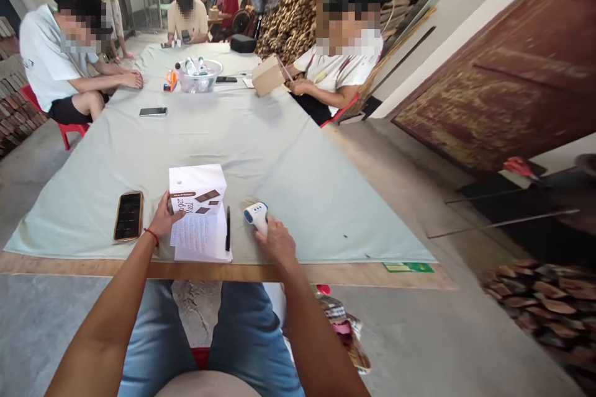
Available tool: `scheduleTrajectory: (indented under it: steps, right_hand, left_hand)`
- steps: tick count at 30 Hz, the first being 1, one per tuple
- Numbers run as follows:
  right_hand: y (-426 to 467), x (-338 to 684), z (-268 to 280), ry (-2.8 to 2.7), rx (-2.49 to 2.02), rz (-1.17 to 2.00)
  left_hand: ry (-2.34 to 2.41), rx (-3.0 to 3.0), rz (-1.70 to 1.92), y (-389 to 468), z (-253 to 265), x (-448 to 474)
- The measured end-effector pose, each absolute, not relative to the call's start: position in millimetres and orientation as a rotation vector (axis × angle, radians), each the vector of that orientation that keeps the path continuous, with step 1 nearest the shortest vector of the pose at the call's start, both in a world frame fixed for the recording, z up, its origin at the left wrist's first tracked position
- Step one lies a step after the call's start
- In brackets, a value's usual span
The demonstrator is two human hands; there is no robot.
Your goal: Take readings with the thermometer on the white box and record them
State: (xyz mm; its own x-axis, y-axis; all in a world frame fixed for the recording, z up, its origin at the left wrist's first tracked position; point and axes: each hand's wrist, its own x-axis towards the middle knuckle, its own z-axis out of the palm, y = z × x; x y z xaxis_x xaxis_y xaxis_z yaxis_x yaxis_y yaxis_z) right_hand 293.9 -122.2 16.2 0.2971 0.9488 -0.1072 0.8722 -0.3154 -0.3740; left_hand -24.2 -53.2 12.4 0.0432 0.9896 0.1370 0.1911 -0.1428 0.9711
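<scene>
My left hand (162, 218) grips the lower left edge of a white printed box (198, 181) with brown drawings and lettering, its thumb across the front. Below the box lie handwritten paper sheets (201, 243), partly covered by it. A black pen (228, 229) rests along their right edge. My right hand (278, 240) is closed around the handle of a white and blue infrared thermometer (256, 213), just above or on the cloth; I cannot tell which. Left of my left hand a dark phone (128, 216) in an orange-brown case lies flat.
A pale cloth (223, 130) covers the long table. Farther up are another phone (153, 111), a clear basin (200, 80) with bottles, an orange object (170, 80) and a black case (243, 43). People sit around; the person at right holds a cardboard box (269, 75).
</scene>
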Motion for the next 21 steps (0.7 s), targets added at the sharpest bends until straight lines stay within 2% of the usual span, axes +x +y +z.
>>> scheduleTrajectory:
  steps: [3, 5, 8, 10, 21]
  right_hand:
    - [-117.6, 292.2, 25.1, -1.484, -2.13, 0.695]
    - [-118.1, 280.3, 33.5, -1.308, -1.828, 0.812]
    - [-119.1, 248.8, 47.8, -1.161, -1.359, 1.029]
    - [-115.2, 224.2, 56.8, -1.153, -1.212, 1.166]
    - [-66.8, 159.7, 64.6, -1.183, -1.356, 1.045]
  left_hand:
    - [1.186, 1.484, 1.18, -45.5, 9.9, -20.0]
    - [1.208, 1.491, 1.212, -41.6, 6.9, -16.6]
    - [1.491, 1.572, 1.21, -35.7, 0.9, -10.6]
    - [1.709, 1.613, 1.17, -32.5, -3.4, -6.8]
    - [1.884, 1.742, 1.025, -36.2, -13.3, -4.9]
